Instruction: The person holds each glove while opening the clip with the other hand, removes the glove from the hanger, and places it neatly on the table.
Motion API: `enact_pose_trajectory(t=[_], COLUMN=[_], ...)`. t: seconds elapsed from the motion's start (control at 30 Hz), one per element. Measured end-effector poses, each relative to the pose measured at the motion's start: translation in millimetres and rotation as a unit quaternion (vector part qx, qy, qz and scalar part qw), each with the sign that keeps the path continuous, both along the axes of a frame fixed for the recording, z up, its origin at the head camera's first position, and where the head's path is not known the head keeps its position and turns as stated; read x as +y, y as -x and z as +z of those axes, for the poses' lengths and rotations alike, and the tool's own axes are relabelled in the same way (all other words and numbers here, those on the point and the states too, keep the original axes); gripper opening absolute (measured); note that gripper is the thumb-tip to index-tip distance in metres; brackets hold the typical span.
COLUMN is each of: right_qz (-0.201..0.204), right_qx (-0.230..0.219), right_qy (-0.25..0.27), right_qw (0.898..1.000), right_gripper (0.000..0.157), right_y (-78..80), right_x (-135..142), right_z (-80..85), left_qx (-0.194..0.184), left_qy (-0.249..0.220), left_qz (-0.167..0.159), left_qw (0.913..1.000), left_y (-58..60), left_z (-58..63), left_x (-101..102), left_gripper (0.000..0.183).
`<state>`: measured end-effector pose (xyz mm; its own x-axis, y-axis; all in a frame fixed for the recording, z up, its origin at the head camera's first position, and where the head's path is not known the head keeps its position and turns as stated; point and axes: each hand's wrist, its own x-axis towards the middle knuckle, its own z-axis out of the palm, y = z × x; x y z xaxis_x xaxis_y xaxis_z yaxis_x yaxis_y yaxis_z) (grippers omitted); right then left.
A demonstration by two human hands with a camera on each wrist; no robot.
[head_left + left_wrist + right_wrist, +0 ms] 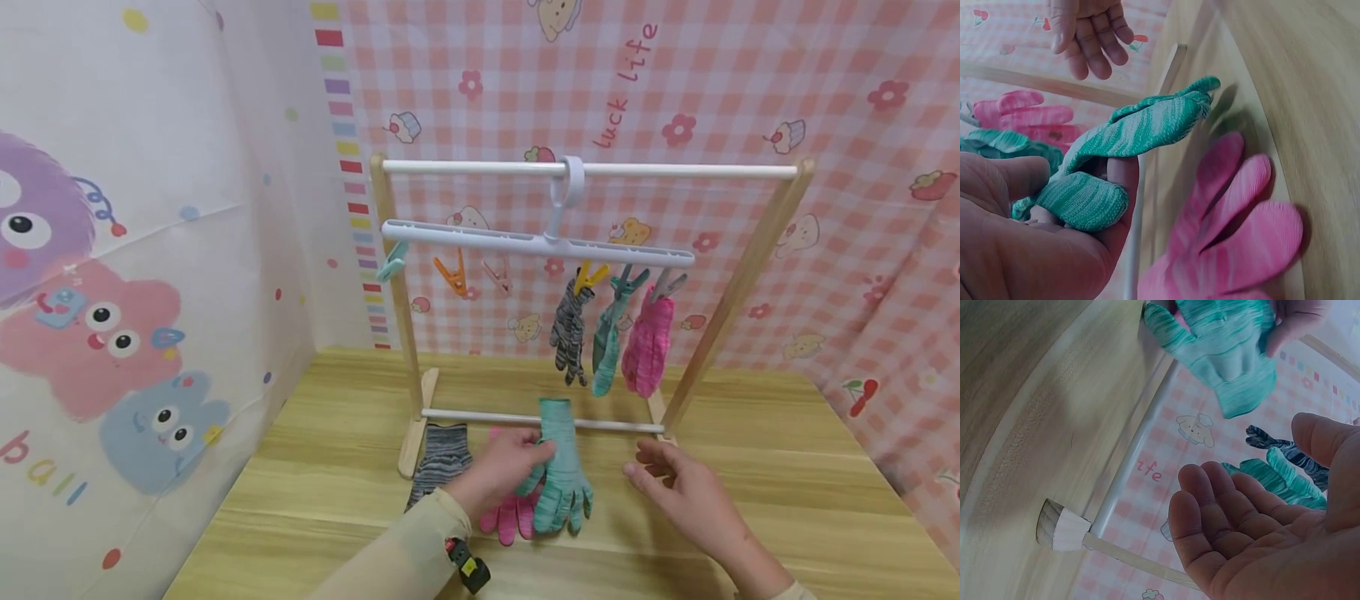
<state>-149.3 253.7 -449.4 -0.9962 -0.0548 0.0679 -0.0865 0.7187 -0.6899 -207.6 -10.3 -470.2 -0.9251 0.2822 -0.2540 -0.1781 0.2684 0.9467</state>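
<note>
My left hand [502, 467] pinches a green striped knit glove [562, 475] between thumb and fingers. The glove is lifted off the table, its cuff up and its fingers hanging down. To its right, apart from it, my right hand [682, 492] holds nothing, its fingers loosely bent; the palm shows in the right wrist view [1266, 550]. A pink glove [1229, 231] lies on the table below the green one, partly covered in the head view. Left of it lies a grey-black striped glove [441, 450], partly hidden behind my left forearm.
A wooden rack [708, 325] with a white top bar [465, 168] bears a white hanger [472, 237]. Clipped at its right are a grey-black glove [570, 329], a green glove [605, 354] and a pink glove [648, 346]. Teal [392, 261], orange [452, 273] and pink [497, 275] clips hang leftward.
</note>
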Motion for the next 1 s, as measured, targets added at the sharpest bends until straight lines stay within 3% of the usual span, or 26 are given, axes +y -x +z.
enact_pose_trajectory(t=[0.27,0.43,0.53,0.7,0.83,1.0], right_qz=[0.003,0.002,0.002,0.005,0.005,0.005], right_qx=[-0.011,-0.018,-0.025,-0.025,-0.023,-0.019], right_qy=[-0.006,-0.004,-0.002,-0.003,-0.003,-0.003], right_qw=[1.0,1.0,1.0,1.0,1.0,1.0], right_gripper=[0.065,0.066,0.067,0.067,0.067,0.065], right_y=[1.6,1.7,2.2,2.8,2.6,2.2], right_x=[1.4,1.7,1.7,2.1,2.7,3.0], right_z=[-0.1,0.0,0.4,0.8,0.6,-0.1], left_qx=[0.003,-0.026,-0.03,-0.001,-0.011,-0.016], left_qy=[-0.009,-0.024,-0.019,0.011,-0.002,0.012], left_qz=[0.009,0.015,0.018,0.006,-0.011,-0.001], left_qw=[0.9999,0.9993,0.9992,0.9999,0.9999,0.9998], left_y=[2.5,4.4,5.4,4.5,2.5,-1.5], left_z=[-9.5,-14.9,-17.7,-19.4,-16.5,-13.0], left_x=[19.1,27.9,31.8,36.0,37.6,40.2], left_gripper=[0.052,0.046,0.051,0.057,0.06,0.064])
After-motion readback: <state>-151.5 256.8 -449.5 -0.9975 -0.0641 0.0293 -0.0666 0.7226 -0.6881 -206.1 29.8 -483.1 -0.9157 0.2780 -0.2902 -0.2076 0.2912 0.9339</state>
